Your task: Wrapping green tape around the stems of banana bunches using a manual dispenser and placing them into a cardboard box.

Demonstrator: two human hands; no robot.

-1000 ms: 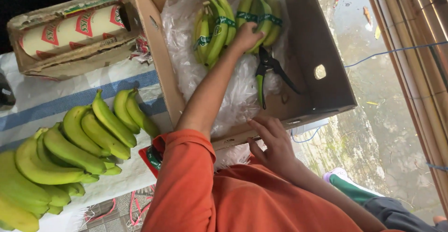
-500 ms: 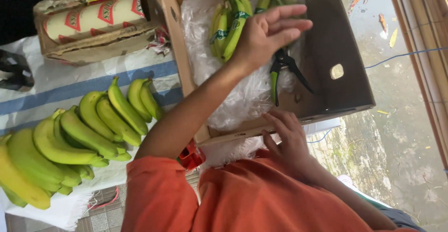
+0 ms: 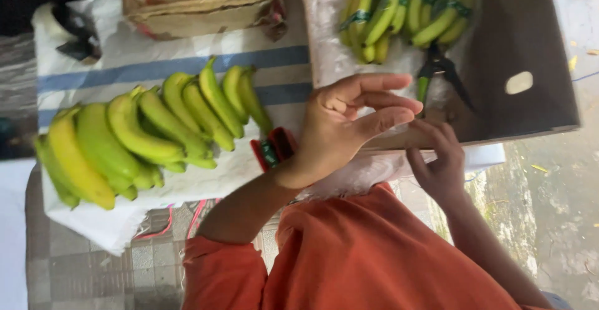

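**A:** What is the left hand [image 3: 349, 126] doing?

**B:** It is up in the air with its fingers spread. It holds nothing. The arm is bent and comes up from below the hand.

**A:** And the right hand [image 3: 440, 163]?

**B:** It is just beside the left one. Its fingers lie bent on the near rim of the box [image 3: 530, 42]. I cannot tell if they squeeze the rim or only rest on it.

**A:** Where are the bananas [image 3: 399, 17]?

**B:** In the box, past both hands, on crinkly plastic [image 3: 331, 42]. The shears [image 3: 440, 73] lie between them and the fingers.

**A:** How would the box feel?

**B:** I think it is stiff card, and light with so little in it. The rim could bend. The hole [image 3: 519, 82] in the side looks like a good spot to hold.

**A:** And the bananas?

**B:** Green, so hard and smooth, I think. They bruise if squeezed. Best to hold them at the stem end, where they join.

**A:** Anything else?

**B:** 1 big loose bunch [image 3: 156, 129] lies on the cloth [image 3: 187, 67], well apart from the left hand.
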